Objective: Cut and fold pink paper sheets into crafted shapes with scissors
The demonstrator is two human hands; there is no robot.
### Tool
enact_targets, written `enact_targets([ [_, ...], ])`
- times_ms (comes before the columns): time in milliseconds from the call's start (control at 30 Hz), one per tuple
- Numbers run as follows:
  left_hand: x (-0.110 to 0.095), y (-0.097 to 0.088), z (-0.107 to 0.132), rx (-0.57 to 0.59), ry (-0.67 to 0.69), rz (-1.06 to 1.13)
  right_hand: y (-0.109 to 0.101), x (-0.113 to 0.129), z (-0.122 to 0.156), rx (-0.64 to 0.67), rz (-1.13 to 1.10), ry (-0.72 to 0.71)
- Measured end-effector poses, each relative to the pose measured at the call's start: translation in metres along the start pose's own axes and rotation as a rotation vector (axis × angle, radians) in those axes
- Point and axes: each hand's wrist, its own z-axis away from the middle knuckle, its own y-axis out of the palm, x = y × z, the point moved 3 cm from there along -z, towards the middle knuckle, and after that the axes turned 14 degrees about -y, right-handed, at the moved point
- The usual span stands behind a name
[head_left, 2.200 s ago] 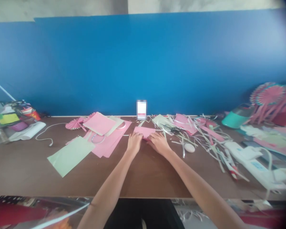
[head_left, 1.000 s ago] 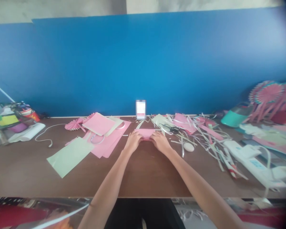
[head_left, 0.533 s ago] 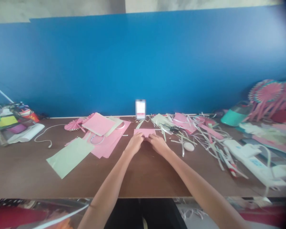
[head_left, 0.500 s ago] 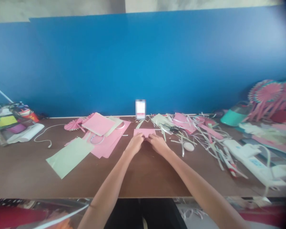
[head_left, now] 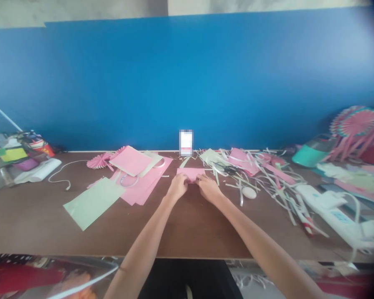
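Since the earlier view, my left grip (head_left: 178, 187) and right grip (head_left: 208, 189) have drawn in toward each other along the near edge of the folded pink paper (head_left: 190, 174), which lies flat on the brown table (head_left: 81, 236) straight ahead of me. The grips sit just apart, with the curled fingers resting on the paper; I cannot tell whether they pinch it or only press. It should be light, soft and easy to crease, so the near edge, with both hands, looks the place to hold it. Just beyond, to the right, scissors (head_left: 226, 168) lie among pale paper strips (head_left: 277, 182); to the left are loose pink sheets (head_left: 143, 187). Farther off sit a pink paper fan (head_left: 98, 160) and the blue wall (head_left: 187, 83).
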Motion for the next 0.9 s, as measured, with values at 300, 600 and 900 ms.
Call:
enact_targets([
  [300,0.007,0.005,-0.005,-0.066,-0.213,0.192,-0.001,0.003,-0.001,0.055,-0.029,0.098],
  [600,0.007,0.010,-0.004,-0.185,-0.300,0.117,-0.003,0.010,-0.001,0.018,0.020,0.153],
  [900,0.015,0.007,-0.008,-0.139,-0.362,0.187,-0.007,0.007,0.001,0.051,0.043,0.248],
])
